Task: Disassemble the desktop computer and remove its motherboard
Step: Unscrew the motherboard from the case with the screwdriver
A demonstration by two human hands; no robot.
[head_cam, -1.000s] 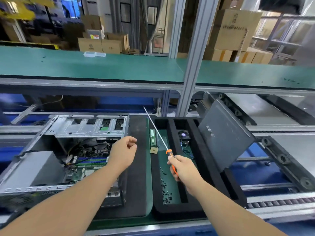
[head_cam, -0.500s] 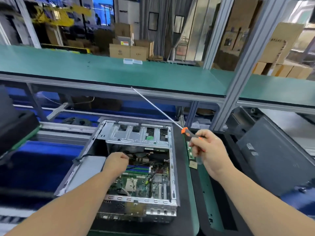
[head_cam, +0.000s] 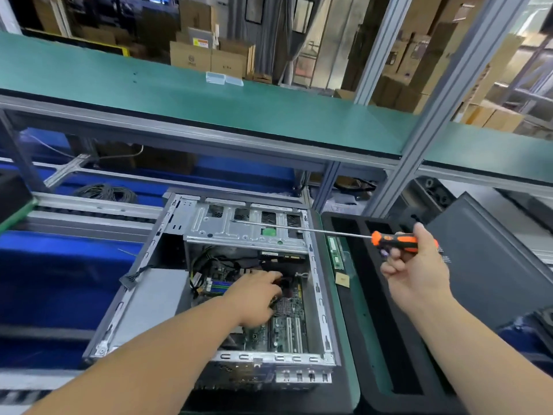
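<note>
Lying open on the bench, the computer case (head_cam: pixel 215 280) is seen at centre-left, motherboard (head_cam: pixel 287 327) still inside | left hand (head_cam: pixel 257 298) is lowered onto the board, grip not discernible | screwdriver (head_cam: pixel 392 239) is gripped by right hand (head_cam: pixel 419 271), shaft pointed left over the case

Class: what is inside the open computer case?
In the case: a green motherboard, black cables, a metal drive cage and the left hand, which hides the board beneath it.
</note>
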